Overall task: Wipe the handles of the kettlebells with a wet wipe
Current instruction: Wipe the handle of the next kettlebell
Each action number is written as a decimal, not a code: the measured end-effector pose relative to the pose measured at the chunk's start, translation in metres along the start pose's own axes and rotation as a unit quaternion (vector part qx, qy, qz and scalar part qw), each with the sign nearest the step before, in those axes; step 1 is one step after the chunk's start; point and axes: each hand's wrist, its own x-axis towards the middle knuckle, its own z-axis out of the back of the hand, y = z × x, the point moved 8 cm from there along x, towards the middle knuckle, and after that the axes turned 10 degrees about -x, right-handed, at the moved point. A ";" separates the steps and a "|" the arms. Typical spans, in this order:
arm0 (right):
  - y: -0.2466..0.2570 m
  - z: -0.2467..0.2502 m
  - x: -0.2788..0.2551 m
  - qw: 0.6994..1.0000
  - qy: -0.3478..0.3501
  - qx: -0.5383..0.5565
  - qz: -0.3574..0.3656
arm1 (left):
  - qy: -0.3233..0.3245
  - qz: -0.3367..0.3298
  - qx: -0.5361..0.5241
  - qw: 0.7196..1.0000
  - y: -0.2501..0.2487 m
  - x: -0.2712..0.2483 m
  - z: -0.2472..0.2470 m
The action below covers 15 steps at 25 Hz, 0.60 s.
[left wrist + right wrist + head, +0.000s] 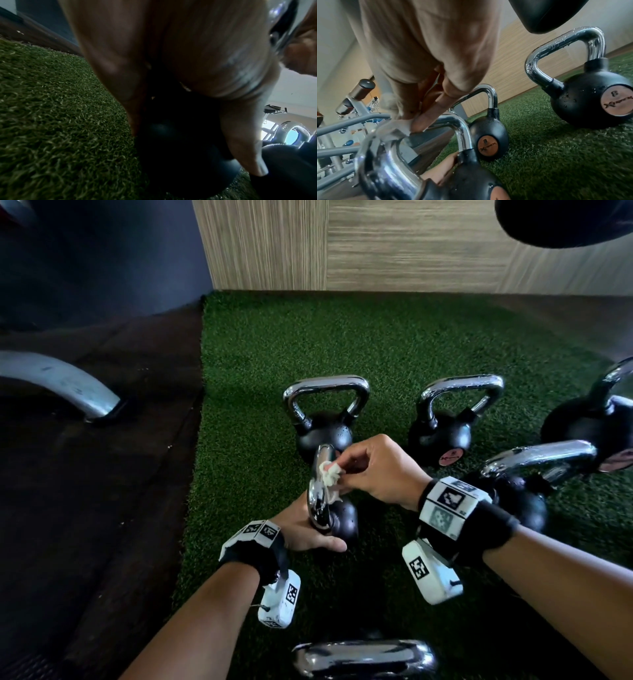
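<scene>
The right hand [371, 470] pinches a crumpled wipe [329, 473] in its fingers [426, 117] against the chrome handle [319, 491] of a kettlebell [340, 520]. The left hand [306, 530] grips that kettlebell's body on the turf [394, 350], among other kettlebells [442, 426].

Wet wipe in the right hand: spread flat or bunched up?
Bunched. The white wet wipe is a crumpled wad pinched by the right hand against the held kettlebell's chrome handle.

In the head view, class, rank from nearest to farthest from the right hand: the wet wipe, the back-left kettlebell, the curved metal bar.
1. wet wipe, pinched in the right hand.
2. back-left kettlebell, just beyond.
3. curved metal bar, far left.
</scene>
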 end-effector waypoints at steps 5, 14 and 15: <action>0.000 -0.017 -0.012 0.990 0.045 0.127 -0.041 | 0.009 -0.002 -0.024 1.000 -0.002 0.001 0.001; -0.009 -0.033 -0.025 0.996 0.048 -0.075 -0.026 | 0.053 -0.008 0.004 0.999 -0.006 -0.003 -0.007; -0.011 -0.036 -0.028 0.993 0.044 -0.103 -0.027 | 0.060 -0.006 0.006 0.998 -0.007 -0.004 -0.008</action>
